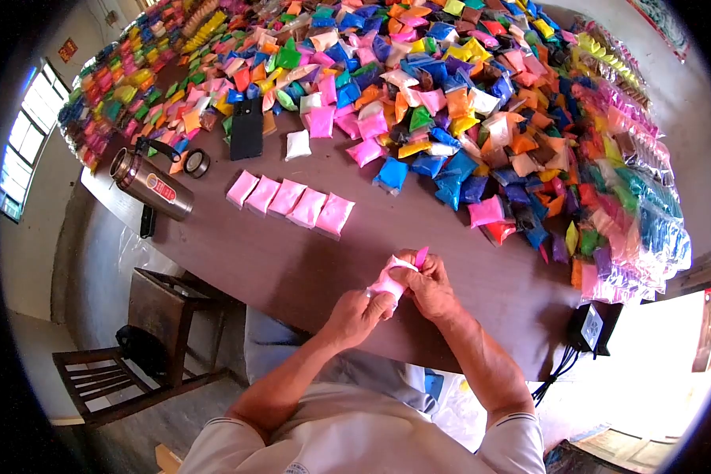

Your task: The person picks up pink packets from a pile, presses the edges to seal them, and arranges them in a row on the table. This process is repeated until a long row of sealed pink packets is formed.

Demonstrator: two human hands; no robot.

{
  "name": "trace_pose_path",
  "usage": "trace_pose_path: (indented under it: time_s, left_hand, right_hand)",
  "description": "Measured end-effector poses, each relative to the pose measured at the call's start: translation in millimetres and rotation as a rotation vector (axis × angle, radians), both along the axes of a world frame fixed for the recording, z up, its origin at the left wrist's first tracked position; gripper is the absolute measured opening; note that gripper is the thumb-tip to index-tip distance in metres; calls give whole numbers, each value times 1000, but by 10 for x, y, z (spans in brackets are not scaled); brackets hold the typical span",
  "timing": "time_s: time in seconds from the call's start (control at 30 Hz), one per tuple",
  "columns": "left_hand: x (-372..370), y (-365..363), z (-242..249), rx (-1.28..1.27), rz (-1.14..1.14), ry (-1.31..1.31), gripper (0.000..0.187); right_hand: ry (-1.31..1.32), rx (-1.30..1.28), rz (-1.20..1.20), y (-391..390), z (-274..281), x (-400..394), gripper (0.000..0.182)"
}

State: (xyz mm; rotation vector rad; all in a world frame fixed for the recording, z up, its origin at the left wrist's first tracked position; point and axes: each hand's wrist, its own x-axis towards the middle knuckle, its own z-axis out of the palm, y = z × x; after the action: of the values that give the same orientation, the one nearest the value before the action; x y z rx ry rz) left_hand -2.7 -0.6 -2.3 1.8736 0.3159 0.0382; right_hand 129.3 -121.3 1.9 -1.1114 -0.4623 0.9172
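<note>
Holding one pink packet (pixel 390 282) between both hands, just above the near edge of the desk (pixel 292 268) and right in front of the body. Left hand (pixel 357 314) sits below and to the near-left of the packet, fingers curled shut around its lower end. Right hand (pixel 430 286) sits to the packet's right and a touch farther out, thumb and fingers pinched closed on the upper corner, where a small pink flap sticks up. Packet's long axis runs roughly from near-left to far-right, tilted, off the desk surface. Both hands touch it; neither is clearly nearer, the left grips more of the body, the right only the top edge.

Farther out and to the left, a row of five pink packets (pixel 291 203) lies flat on the desk, side by side and touching, well apart from the hands. Beyond the row, a metal flask (pixel 152 185) lies on its side at the left edge, with a roll of tape (pixel 197 163) and a black phone (pixel 247 128) just past it. A lone white packet (pixel 297 144) lies beside the phone. Far side of the desk is covered by a heap of mixed-colour packets (pixel 466 103): blue, orange, pink, yellow, green. A black power box (pixel 594 325) sits at the near right corner.
</note>
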Motion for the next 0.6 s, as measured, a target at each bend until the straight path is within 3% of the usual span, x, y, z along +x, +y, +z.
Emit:
trace_pose_path:
  time_s: [0.17, 0.4, 0.6]
  left_hand:
    - [11, 17, 25, -42, 6, 98, 54]
    - [17, -14, 31, -3, -10, 53, 52]
    - [13, 0, 27, -144, 22, 8, 39]
  right_hand:
    - [98, -33, -17, 27, 132, -44, 14]
    - [1, 18, -77, 45, 70, -55, 18]
    - [182, -101, -60, -44, 269, -21, 20]
